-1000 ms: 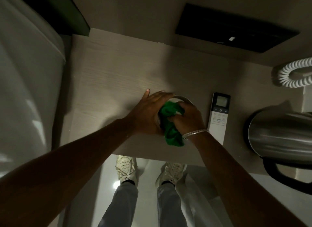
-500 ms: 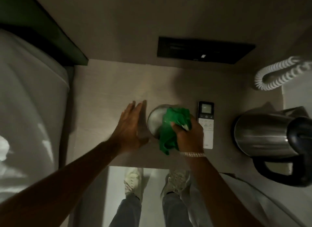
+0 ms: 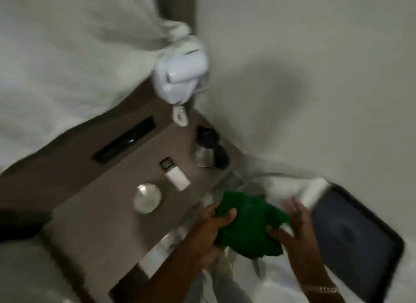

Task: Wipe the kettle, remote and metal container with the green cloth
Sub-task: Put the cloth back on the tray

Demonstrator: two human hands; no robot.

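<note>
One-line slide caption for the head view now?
Left hand grips the green cloth, right hand touching it, clear of the metal container, remote and kettle on the table.

You've got bare table (image 3: 94, 223) left of the metal container (image 3: 147, 198). Only narrow gaps btwn it, the remote (image 3: 176, 177) & the kettle (image 3: 208, 150). Kettle stands close to the wall at the far end, w/ the wall phone (image 3: 180, 75) hanging above it.

Light was dim, flat and grey. Motion blur smeared the whole frame; nothing was sharp. A broad soft shadow lay on the white wall (image 3: 315, 54). A pale sheen showed on the metal container (image 3: 147, 198) and the kettle (image 3: 203, 155). The green cloth (image 3: 247, 226) had fuzzy edges.
</note>
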